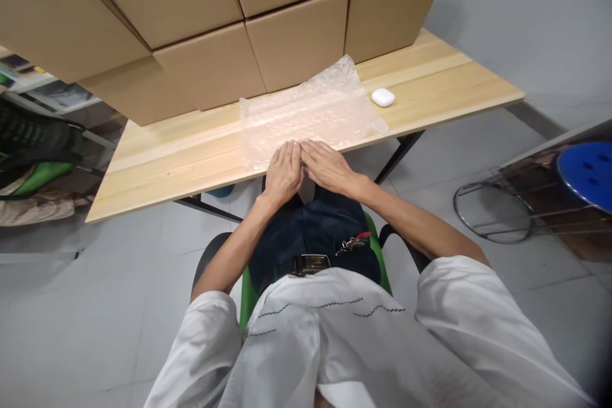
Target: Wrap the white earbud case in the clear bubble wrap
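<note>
A sheet of clear bubble wrap (310, 111) lies flat on the wooden table, reaching its front edge. At that edge my left hand (285, 171) and my right hand (326, 166) lie side by side, palms down, their fingertips over the near border of the wrap. The fingers of both are extended and nothing shows in them; the undersides are hidden. The two hands touch or nearly touch at the index fingers and thumbs. To the right of the wrap sits a small white rounded case (383, 97).
Stacked cardboard boxes (299, 38) line the back of the wooden table (157, 166). A blue round stool (588, 172) with metal legs stands at the right. On the left is a black and green chair (41, 146) beside shelving.
</note>
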A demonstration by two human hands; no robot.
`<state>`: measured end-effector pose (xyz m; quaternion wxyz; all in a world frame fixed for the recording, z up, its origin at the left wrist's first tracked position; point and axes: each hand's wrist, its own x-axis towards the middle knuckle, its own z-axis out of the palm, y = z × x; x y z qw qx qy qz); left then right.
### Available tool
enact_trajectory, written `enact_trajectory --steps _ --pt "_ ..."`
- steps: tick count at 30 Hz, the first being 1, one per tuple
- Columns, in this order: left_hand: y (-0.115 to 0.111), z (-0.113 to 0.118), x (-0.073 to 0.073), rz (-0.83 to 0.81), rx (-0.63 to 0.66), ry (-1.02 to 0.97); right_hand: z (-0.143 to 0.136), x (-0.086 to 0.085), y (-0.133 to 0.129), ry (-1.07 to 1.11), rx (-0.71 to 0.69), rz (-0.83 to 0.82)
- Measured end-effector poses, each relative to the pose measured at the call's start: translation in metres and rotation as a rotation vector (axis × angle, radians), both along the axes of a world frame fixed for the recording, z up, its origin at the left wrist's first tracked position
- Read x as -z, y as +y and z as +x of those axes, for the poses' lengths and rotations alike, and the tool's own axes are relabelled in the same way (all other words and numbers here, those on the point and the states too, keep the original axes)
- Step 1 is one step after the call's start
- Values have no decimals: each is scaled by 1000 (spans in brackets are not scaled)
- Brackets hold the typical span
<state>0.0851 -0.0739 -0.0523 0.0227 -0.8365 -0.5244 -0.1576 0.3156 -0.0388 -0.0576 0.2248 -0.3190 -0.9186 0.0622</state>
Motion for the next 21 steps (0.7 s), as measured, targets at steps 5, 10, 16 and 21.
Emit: enact_trajectory --steps 5,10,16,21 --pt "8 0 5 40 -73 7 18 -3 0 4 56 40" --pt "5 -6 8 57 -109 8 42 -2 -3 24 155 44" --pt "2 -19 14 65 -141 -20 75 0 -1 -9 280 57" --pt "-3 -37 16 68 -177 -15 98 1 0 -23 345 87"
